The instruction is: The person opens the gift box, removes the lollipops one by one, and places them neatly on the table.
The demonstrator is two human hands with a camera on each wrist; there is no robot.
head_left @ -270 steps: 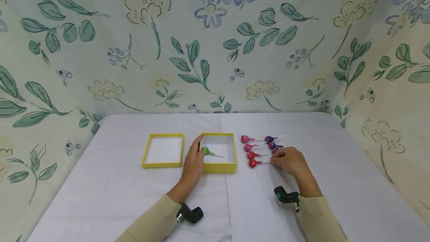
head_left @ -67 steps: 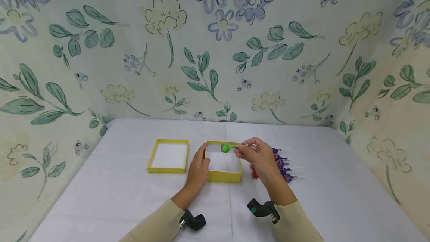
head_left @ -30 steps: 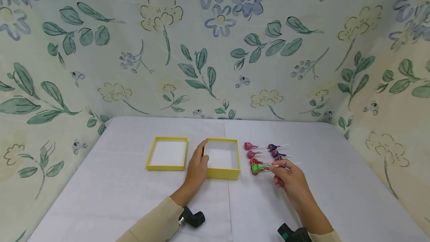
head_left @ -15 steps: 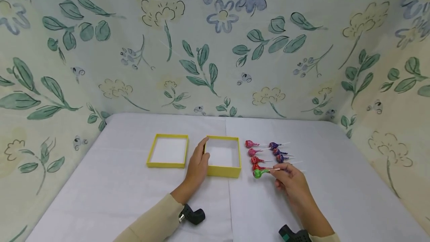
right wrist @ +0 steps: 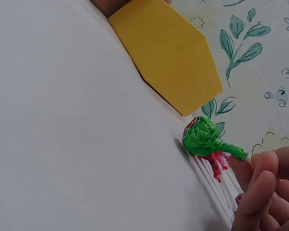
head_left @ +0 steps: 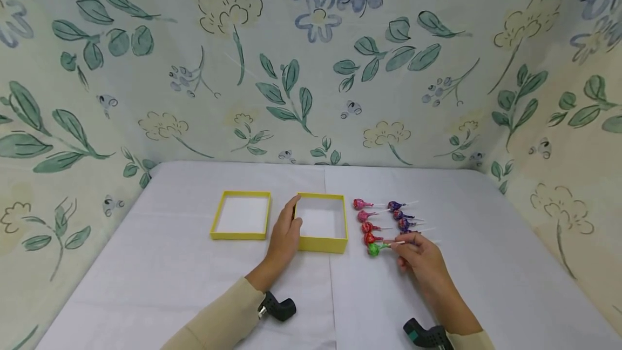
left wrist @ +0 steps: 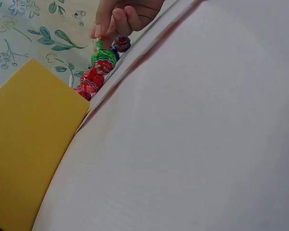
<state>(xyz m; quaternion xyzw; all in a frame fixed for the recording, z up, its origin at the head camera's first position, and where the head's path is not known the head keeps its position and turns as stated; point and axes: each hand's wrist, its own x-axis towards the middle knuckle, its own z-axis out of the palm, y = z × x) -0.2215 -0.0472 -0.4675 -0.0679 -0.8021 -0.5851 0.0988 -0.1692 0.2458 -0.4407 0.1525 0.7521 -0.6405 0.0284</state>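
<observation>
A yellow open-topped box (head_left: 323,244) with a white inside stands mid-table. My left hand (head_left: 284,236) holds its left side, fingers along the wall and thumb at the rim; the box hides part of this grip in the right wrist view. My right hand (head_left: 424,261) pinches the stick end of a green-wrapped lollipop (head_left: 373,249). Its head (right wrist: 201,136) lies at the near end of a column, just in front of a red lollipop (head_left: 370,238). Farther back are another red lollipop (head_left: 367,227) and two pink lollipops (head_left: 363,215).
Several purple lollipops (head_left: 399,214) form a second column on the right, partly hidden by my right hand. Left of the box lies a shallow yellow-rimmed lid (head_left: 238,236). A floral cloth (head_left: 311,96) hangs behind the white table (head_left: 146,285).
The green lollipop, first inside the box, has been lifted out by my right hand, carried right and lowered to the near end of the red and pink column. My left hand stays at the box.
</observation>
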